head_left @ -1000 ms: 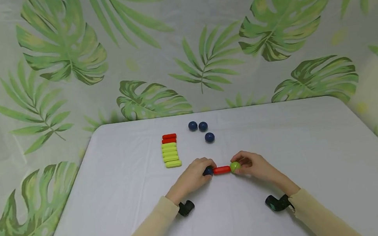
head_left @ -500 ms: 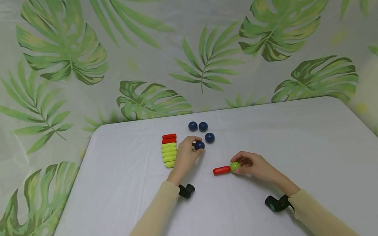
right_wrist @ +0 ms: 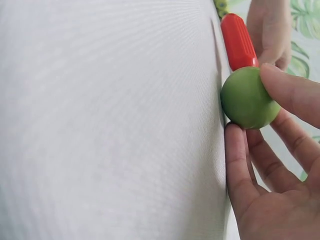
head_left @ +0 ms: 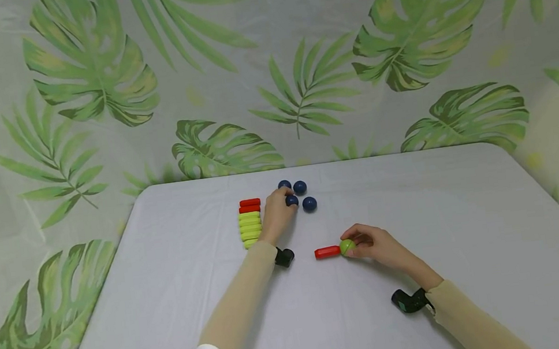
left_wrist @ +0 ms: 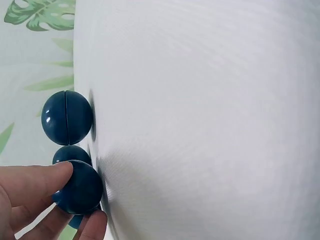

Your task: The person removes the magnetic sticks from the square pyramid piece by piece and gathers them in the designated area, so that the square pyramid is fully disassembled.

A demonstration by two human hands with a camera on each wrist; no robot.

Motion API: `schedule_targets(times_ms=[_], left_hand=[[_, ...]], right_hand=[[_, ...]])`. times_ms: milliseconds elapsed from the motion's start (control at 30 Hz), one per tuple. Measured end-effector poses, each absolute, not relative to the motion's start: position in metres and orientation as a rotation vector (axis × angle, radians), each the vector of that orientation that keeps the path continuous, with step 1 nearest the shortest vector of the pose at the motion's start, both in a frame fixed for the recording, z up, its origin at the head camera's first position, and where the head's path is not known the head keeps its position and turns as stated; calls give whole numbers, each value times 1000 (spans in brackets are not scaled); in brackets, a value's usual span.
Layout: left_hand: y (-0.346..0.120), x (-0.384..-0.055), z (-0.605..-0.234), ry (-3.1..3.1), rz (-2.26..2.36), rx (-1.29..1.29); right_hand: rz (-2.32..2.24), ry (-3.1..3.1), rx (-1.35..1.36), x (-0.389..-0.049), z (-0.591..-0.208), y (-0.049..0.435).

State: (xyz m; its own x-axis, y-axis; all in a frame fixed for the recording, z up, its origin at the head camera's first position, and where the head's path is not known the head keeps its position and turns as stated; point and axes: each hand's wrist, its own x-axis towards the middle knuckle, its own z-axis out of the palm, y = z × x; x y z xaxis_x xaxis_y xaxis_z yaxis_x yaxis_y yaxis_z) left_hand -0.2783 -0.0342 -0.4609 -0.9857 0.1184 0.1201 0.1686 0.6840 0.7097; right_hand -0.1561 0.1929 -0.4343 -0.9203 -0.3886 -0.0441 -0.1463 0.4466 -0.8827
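My left hand (head_left: 278,209) pinches a dark blue ball (left_wrist: 80,187) between thumb and fingers, close beside the other blue balls at the back of the table. One of these, a blue ball (head_left: 309,204) with a seam round it, sits just right of the hand. My right hand (head_left: 374,244) grips a green ball (right_wrist: 250,97) between thumb and fingertips, low at the tabletop. A red ridged stick (head_left: 327,252) extends leftward from the green ball, its end right at the ball's surface.
Two more blue balls, a left one (head_left: 284,185) and a right one (head_left: 300,187), stand behind my left hand. To its left are red sticks (head_left: 249,203) above a stack of yellow-green sticks (head_left: 250,223). A white cloth (head_left: 371,326) covers the table.
My left hand has carried the blue ball away from the red stick's left end, back toward the other blue balls. My right hand has stayed put with the green ball.
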Motion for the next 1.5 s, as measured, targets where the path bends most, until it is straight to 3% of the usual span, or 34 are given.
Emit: schedule_targets(times_ms=[300, 400, 533, 667, 767, 1200, 1500], left_hand=[[-37, -275, -454, -2820, -1169, -240], [-39, -266, -450, -2759, -1182, -288], [-44, -245, -449, -2724, -1282, -664], [-47, -219, -453, -2869, -1329, -1144], [-43, -205, -456, -2958, -1282, -1261], [-28, -187, -454, -2996, -941, -1069], [-52, -185, -447, -2992, -913, -962]], right_hand=[[-1481, 2453, -458, -157, -437, 194], [-1486, 2455, -460, -164, -453, 198], [-1485, 2466, -453, -171, -468, 204], [-1491, 2453, -444, -167, -455, 199], [-1499, 2445, -451, -167, -455, 199], [-1495, 2463, -456, -171, -472, 199], [-1527, 2504, -470, -178, -469, 185]])
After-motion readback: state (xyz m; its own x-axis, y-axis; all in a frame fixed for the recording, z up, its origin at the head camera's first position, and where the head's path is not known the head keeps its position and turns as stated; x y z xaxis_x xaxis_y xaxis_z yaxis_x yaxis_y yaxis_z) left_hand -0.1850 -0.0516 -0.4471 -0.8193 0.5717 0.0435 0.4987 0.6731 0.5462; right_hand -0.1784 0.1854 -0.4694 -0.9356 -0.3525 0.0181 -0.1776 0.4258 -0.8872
